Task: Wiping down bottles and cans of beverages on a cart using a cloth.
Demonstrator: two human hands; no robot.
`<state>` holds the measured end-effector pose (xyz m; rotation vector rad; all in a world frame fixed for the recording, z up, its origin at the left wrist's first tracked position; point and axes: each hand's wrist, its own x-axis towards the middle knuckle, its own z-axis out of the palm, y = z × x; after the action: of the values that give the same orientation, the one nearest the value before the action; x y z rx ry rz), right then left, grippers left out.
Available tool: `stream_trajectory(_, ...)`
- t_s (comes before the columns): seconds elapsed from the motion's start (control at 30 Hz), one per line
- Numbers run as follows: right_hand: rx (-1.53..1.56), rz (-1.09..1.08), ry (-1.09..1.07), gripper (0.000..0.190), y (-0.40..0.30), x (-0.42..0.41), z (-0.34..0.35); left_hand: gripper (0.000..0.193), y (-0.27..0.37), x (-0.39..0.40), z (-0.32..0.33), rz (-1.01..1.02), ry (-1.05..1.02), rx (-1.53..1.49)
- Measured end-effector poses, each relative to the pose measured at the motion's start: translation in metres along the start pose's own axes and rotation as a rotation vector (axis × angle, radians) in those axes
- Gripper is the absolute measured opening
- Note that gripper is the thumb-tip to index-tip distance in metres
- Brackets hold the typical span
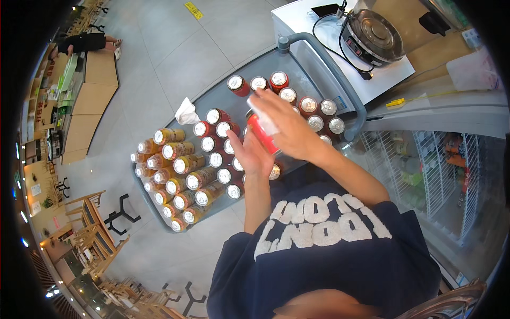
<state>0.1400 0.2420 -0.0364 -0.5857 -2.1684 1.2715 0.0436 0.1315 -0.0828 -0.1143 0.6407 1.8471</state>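
A red drink can (pixel 261 133) is held above a grey cart (pixel 215 97) between my two hands. My right hand (pixel 287 123) presses a white tissue (pixel 263 117) against the can's upper side. Below the can, my left hand (pixel 252 153) supports it with the palm, its thumb raised. Red cans (pixel 308 105) stand upright in groups on the cart, some partly hidden behind my hands and arms. Yellow cans (pixel 189 163) and small bottles with clear caps (pixel 153 161) fill the cart's left end. A crumpled white tissue (pixel 187 111) lies at the cart's far edge.
A white cabinet top (pixel 382 81) at upper right bears a steel electric pot (pixel 374 36) with a black cable (pixel 338 52). A glass-doored fridge with wire shelves (pixel 430 171) stands at the right. Wooden chairs and tables (pixel 93 223) are at left, and a person (pixel 85 42) stands by a distant counter.
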Motion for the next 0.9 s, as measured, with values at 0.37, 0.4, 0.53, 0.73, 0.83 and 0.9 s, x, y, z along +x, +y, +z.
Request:
stream_trajectory(0.37,-0.324,-0.296,-0.418,0.075,-0.044,-0.023,-0.009,0.086,0.004,-0.006,-0.016,-0.048,-0.05,-0.191)
stream_trajectory(0.4,-0.313,-0.307,-0.322,0.076,-0.04,-0.008,-0.01,0.079,0.001,-0.011,0.0,0.005,-0.094,-0.234)
stream_trajectory(0.53,0.304,0.126,-0.046,0.066,0.003,0.004,0.009,0.09,0.0,-0.001,0.016,-0.182,-0.162,-0.309)
stream_trajectory(0.73,0.765,0.507,-0.201,0.054,0.015,-0.051,-0.007,0.08,0.012,0.028,0.005,0.04,0.051,-0.04)
stream_trajectory(0.83,1.158,0.802,-0.11,0.056,0.039,-0.072,-0.031,0.067,0.032,0.044,0.0,0.229,0.117,0.619)
stream_trajectory(0.9,1.234,0.643,0.043,0.055,0.04,-0.076,-0.049,0.057,0.039,0.058,0.0,0.307,0.193,0.715)
